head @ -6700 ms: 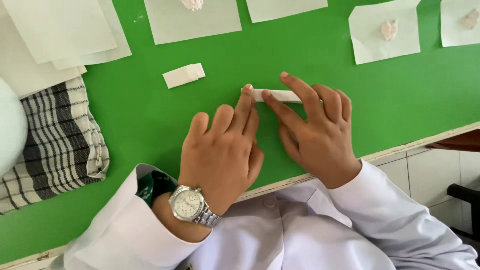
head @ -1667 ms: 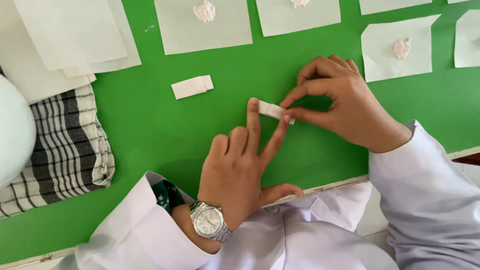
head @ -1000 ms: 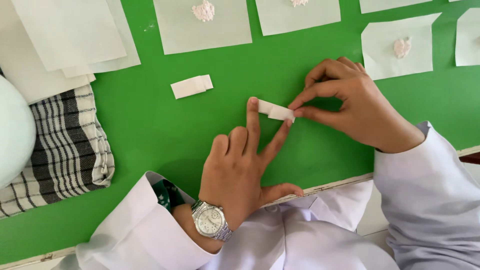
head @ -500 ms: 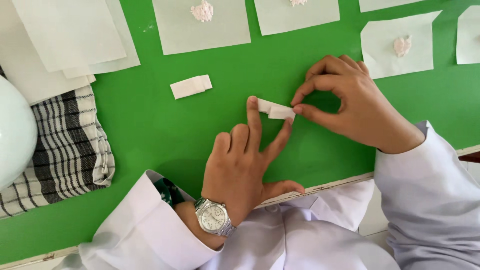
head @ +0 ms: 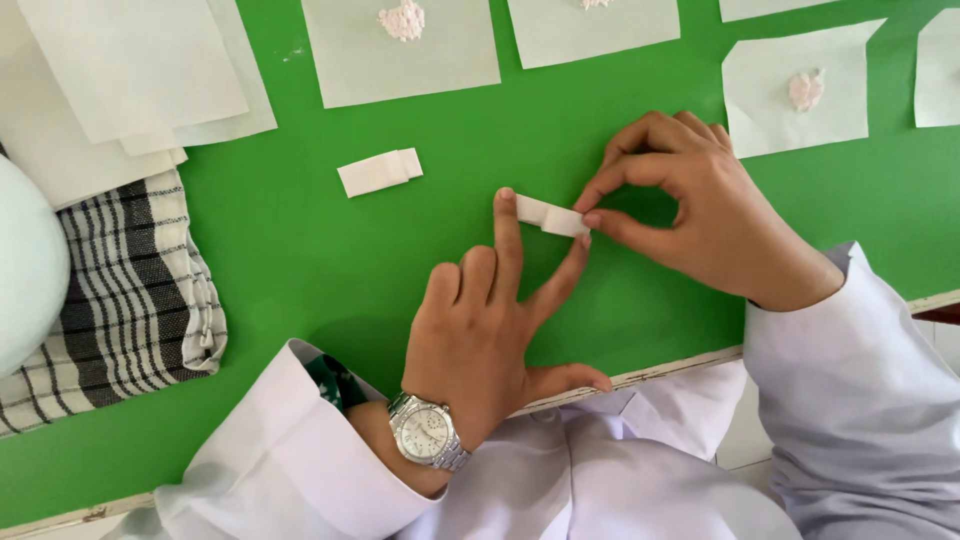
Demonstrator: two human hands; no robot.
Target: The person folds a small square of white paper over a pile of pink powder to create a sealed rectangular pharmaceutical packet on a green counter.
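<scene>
The small folded paper packet (head: 551, 216) is lying on the green counter (head: 300, 260) a little right of the middle of the view, slanting from upper left to lower right. The left hand (head: 490, 330) is coming up from six o'clock with its fingers spread and pressing down: one fingertip is sitting on the packet's end at nine o'clock, another is touching its edge at five o'clock, so this hand is pinning rather than clenching. A silver wristwatch (head: 428, 432) is showing on that wrist, just above a white sleeve (head: 290, 460). The right hand (head: 700, 215) is reaching in from three o'clock, its thumb and forefinger pinching the packet's right end while the other fingers are curling above it.

At ten o'clock from the packet, well apart from it, a second folded packet (head: 379, 171) is lying untouched. Along the far side of the counter, at twelve o'clock, square paper sheets are lying in a row; one (head: 400, 50) is carrying a small heap of pale powder (head: 402, 18), and another at two o'clock (head: 800, 90) is carrying a similar heap. At nine o'clock a black-and-white checked cloth (head: 120, 290) is lying beside a stack of plain paper sheets (head: 130, 70).
</scene>
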